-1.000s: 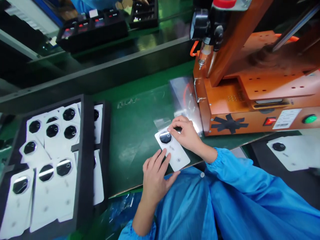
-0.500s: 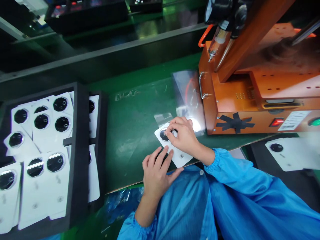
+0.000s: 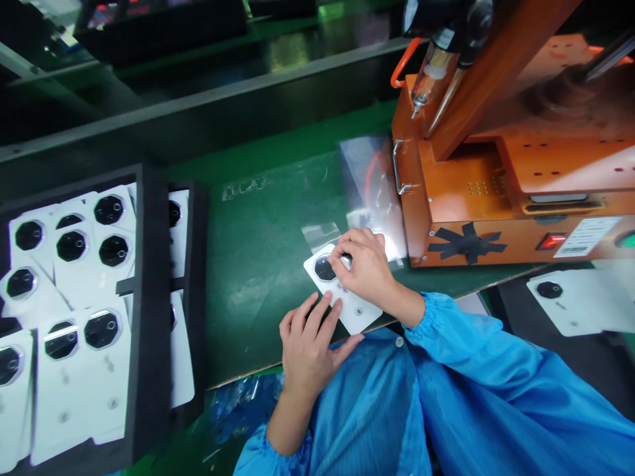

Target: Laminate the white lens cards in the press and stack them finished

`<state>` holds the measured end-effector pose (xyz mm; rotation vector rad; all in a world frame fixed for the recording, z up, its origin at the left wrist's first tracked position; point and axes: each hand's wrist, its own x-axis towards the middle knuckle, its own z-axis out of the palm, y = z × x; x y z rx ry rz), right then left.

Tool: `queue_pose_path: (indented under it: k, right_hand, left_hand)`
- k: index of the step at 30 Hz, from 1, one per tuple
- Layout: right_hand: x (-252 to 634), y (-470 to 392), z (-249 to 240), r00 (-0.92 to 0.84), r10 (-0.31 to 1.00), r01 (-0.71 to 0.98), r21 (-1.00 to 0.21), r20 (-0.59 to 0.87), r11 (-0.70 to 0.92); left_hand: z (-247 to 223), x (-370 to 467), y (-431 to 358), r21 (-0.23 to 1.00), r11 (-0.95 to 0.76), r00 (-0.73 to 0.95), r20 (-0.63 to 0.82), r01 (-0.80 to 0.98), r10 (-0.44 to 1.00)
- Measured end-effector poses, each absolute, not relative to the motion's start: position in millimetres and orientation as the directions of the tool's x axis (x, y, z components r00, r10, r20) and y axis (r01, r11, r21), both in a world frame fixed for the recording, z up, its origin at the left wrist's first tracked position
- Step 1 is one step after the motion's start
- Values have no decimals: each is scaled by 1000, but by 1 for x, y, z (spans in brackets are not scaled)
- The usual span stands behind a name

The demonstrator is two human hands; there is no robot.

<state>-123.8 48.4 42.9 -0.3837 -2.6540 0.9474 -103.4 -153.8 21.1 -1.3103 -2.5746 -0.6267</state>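
A white panel (image 3: 358, 312) with a black octagonal camera area (image 3: 325, 268) lies tilted on the green mat near the table's front edge. My right hand (image 3: 366, 266) is over its upper right part, thumb and index finger pinched together at the side of the black octagon; anything between the fingertips is too small to make out. My left hand (image 3: 311, 340) has its fingers spread, with the fingertips at the panel's lower left edge. Clear film (image 3: 321, 237) lies just beyond the panel's top.
A black foam tray (image 3: 151, 311) with several white panels stands at the left. An orange machine (image 3: 421, 231) takes up the right, with clear plastic sheets (image 3: 372, 192) beside it. More white panels (image 3: 570, 307) lie on black foam at the lower right.
The right thumb and index finger have shifted slightly right on the panel, showing more of the black octagon. The left hand is nearly unmoved. The view has shifted slightly.
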Motion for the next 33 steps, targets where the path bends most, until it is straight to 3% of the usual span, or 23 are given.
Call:
queue_pose_path:
  k: [13,22,24,29,31,33]
  right_hand:
    - [-122,48,44,-923,345,164,-640,169,751]
    - [-108,52,53,-920,303,107,-584,248,805]
    - [-90,57,67,-938,214,11,-596,272,803]
    - [-37,69,102,-944,-303,-319,-603,132,731]
    - [-26,66,101,-925,-347,-376,-499,154,781]
    - [-23,61,95,-907,-323,-407,-363,271,838]
  left_hand:
    - [19,-104,-155,280,517,-587,334,809,737]
    - [21,-104,-154,290,513,-588,344,808,732]
    - [23,-104,-156,311,505,-590,338,805,733]
    - [32,-107,-160,327,421,-526,384,846,759]
    - [35,-111,-160,304,383,-485,435,872,759]
    - [40,-115,-159,290,342,-445,487,894,751]
